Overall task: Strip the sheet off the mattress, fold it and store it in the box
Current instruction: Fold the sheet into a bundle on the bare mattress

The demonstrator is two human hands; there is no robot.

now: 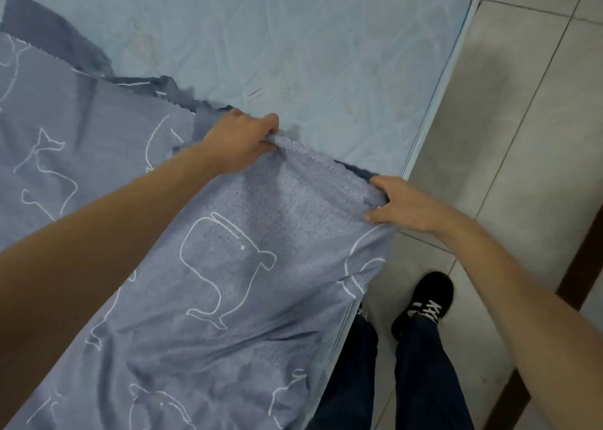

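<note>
A blue-grey sheet [228, 282] printed with white whale outlines covers the near and left part of a pale blue mattress [293, 38]. The far part of the mattress lies bare. My left hand [239, 140] pinches the sheet's scalloped edge near the middle of the bed. At the mattress's right side, my right hand [401, 204] grips the same edge, thumb on top. The stretch of sheet between the two hands is lifted and bunched. Part of the sheet is folded back on the left, showing its darker underside [49, 34]. No box is in view.
A light tiled floor [522, 103] runs along the right of the mattress. My legs in dark jeans and a black shoe [424, 299] stand on it by the bed's edge. A dark brown strip [580, 266] crosses the floor at the far right.
</note>
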